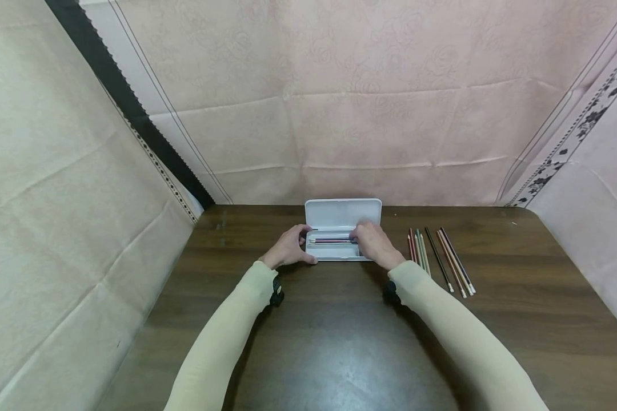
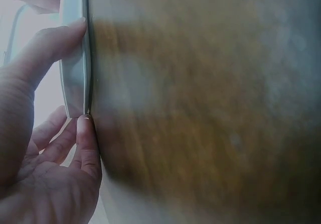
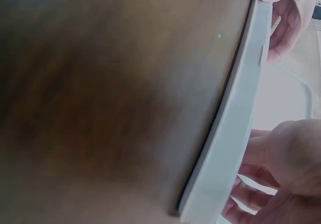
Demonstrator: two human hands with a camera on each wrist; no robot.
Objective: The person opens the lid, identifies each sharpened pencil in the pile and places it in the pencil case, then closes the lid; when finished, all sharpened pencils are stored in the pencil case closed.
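A pale blue-white pencil case (image 1: 343, 212) stands with its lid raised at the back of the table. My left hand (image 1: 291, 246) grips its left end, the thumb on the front wall and the fingers around the corner, as the left wrist view also shows. Several pencils (image 1: 332, 241) lie lengthwise inside the case. My right hand (image 1: 374, 244) reaches into the case's right part, its fingertips over the pencils' right ends. In the right wrist view, bent fingers (image 3: 251, 196) dip behind the case's front wall (image 3: 225, 128). I cannot tell whether they hold a pencil.
Several loose pencils lie side by side on the brown wooden table (image 1: 319, 342), right of the case: a reddish one (image 1: 412, 245), a black one (image 1: 439, 260) and others with white ends. Cloth hangs behind the table (image 1: 370, 131) and along both sides.
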